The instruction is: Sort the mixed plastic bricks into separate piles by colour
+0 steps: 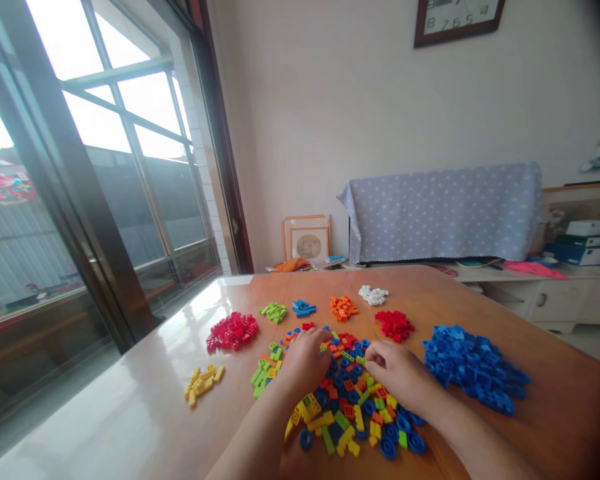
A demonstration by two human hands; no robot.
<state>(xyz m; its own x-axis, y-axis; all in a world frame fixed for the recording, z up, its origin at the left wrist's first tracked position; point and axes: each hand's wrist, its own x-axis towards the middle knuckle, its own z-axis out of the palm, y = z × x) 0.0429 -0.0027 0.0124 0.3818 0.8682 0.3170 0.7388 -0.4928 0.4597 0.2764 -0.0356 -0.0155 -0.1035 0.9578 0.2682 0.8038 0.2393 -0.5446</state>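
Observation:
A mixed pile of toy building bricks (350,400) in yellow, green, orange, red and blue lies spread on the table in front of me, with blue ring-shaped pieces among them. Over its left part reaches my left hand (307,357), fingers curled down into the pieces; whatever they grip is hidden. My right hand (393,367) is at the pile's right side, thumb and fingers pinched together. At its fingertips shows a small light-green brick (361,360), which it appears to hold.
Sorted heaps surround the pile on the wooden table (145,400): crimson bricks (233,331), yellow bricks (203,383), lime bricks (273,312), blue bricks (304,308), orange bricks (344,308), white bricks (373,295), red bricks (395,325) and a large blue heap (473,367).

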